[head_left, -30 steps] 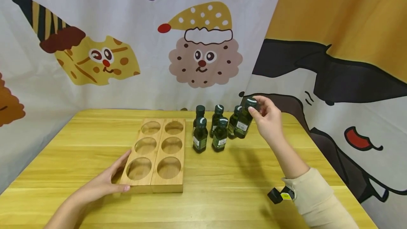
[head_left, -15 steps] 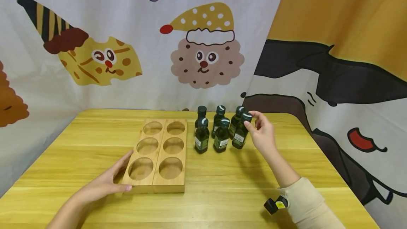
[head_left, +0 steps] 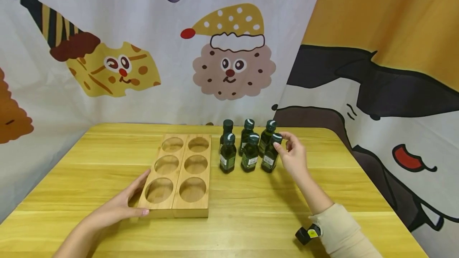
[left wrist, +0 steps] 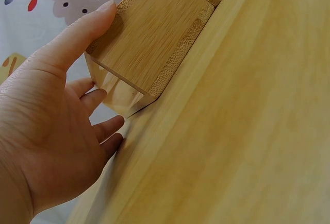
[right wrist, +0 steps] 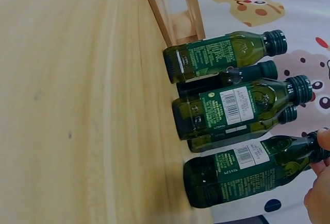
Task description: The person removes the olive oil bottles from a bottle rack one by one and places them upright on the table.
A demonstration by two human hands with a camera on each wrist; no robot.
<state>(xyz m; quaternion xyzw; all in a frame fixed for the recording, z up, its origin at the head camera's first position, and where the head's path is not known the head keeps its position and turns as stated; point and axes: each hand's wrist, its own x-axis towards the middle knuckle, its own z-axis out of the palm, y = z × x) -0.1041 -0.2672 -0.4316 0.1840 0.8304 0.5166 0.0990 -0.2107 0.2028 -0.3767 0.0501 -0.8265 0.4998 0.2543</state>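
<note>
My right hand (head_left: 295, 160) pinches the dark cap of a small green glass oil bottle (head_left: 269, 159), thumb in front. That bottle stands upright at the right front of a tight group of similar bottles. The right wrist view shows its labelled side (right wrist: 242, 167), with the fingers at the cap partly out of frame. My left hand (head_left: 120, 204) rests at the near left corner of a wooden holder (head_left: 175, 178) with round hollows in two rows. In the left wrist view its thumb (left wrist: 85, 31) lies straight along the holder's edge, the other fingers relaxed beside it.
Several more green bottles, among them a front middle one (head_left: 250, 153), stand just right of the holder. Below my right forearm, a black object with a yellow label (head_left: 307, 234) shows at the sleeve. A printed curtain (head_left: 143, 19) hangs behind the yellow wooden table (head_left: 244, 230).
The right hand has lowered the bottle, bringing it slightly left and toward the front, into line beside the front bottles. The left hand stays at the holder's corner.
</note>
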